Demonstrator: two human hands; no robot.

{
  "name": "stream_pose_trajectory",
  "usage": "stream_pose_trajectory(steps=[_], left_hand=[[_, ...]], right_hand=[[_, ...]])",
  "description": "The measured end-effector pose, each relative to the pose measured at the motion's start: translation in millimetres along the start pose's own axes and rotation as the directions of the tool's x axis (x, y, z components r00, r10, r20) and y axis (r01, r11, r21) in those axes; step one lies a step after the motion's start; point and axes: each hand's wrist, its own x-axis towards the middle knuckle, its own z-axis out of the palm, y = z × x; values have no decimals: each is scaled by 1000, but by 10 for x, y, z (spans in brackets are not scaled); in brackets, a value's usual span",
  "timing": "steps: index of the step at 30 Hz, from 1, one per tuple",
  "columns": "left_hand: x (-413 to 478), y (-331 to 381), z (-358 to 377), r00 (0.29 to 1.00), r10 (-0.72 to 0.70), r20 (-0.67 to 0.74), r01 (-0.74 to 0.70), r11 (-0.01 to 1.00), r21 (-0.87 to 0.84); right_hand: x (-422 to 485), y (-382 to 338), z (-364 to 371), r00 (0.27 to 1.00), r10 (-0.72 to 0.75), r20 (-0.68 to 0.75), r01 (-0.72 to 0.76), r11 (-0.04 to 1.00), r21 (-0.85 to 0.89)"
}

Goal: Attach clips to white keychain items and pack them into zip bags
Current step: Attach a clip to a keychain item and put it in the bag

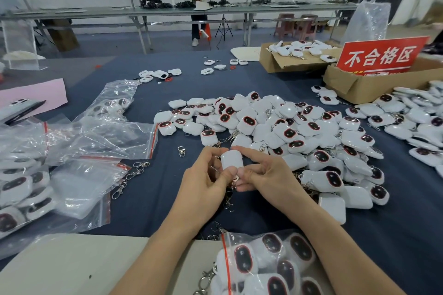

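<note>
filled clear zip bag (pixel 271 261) lies nearest. above it left hand (pixel 203 181) and right hand (pixel 266 175) both pinch one white rounded plastic keychain item (pixel 232 160), thumbs at its lower end, likely steadying it for clipping. beyond, the supply heap (pixel 287 127) covers the navy counter (pixel 155 199).

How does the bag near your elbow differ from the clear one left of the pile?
The near bag bulges with white keychain items; the left bag lies crumpled and looks empty. The near bag overlaps the beige board; the left bag lies on dark cloth. Both are clear with red zip strips.
</note>
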Motion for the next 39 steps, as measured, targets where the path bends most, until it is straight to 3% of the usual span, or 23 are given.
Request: stream_pose_trajectory(steps=[19, 27, 33, 39], left_hand=[[11, 17, 15, 1000, -17, -9, 15, 987, -158], [37, -22, 22, 998, 9, -56, -14, 995, -95], [39, -33, 54, 997, 56, 45, -57, 998, 33], [47, -82, 47, 999, -5, 39, 2, 997, 77]], right_hand=[[-3, -53, 39, 997, 6, -78, 7, 986, 164], [8, -14, 54, 995, -52, -87, 61, 993, 99], [28, 16, 0, 996, -73, -56, 80, 987, 137], [40, 41, -7, 997, -73, -3, 73, 995, 64]])
